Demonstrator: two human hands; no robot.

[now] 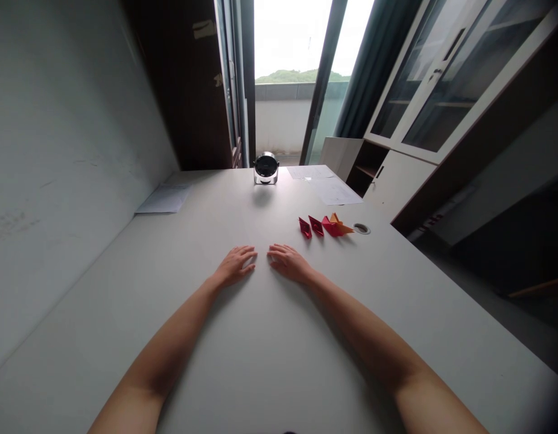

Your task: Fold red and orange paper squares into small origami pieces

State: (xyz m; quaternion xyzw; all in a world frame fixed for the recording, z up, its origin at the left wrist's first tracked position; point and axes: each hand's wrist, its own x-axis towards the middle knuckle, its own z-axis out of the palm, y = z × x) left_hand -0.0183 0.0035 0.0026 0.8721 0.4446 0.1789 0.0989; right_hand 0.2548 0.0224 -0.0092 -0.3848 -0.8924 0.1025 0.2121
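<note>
My left hand lies flat, palm down, on the grey table, fingers stretched out and holding nothing. My right hand rests flat beside it, fingertips nearly meeting those of the left, also with nothing in it. A short way beyond my right hand stands a row of small folded paper boats: two red ones, then a larger red one with an orange one against it. Neither hand touches them.
A small round black and silver device stands at the table's far end. Paper sheets lie at the far left and far right. A round cable hole sits by the boats. The wall runs along the left; cabinets stand at the right.
</note>
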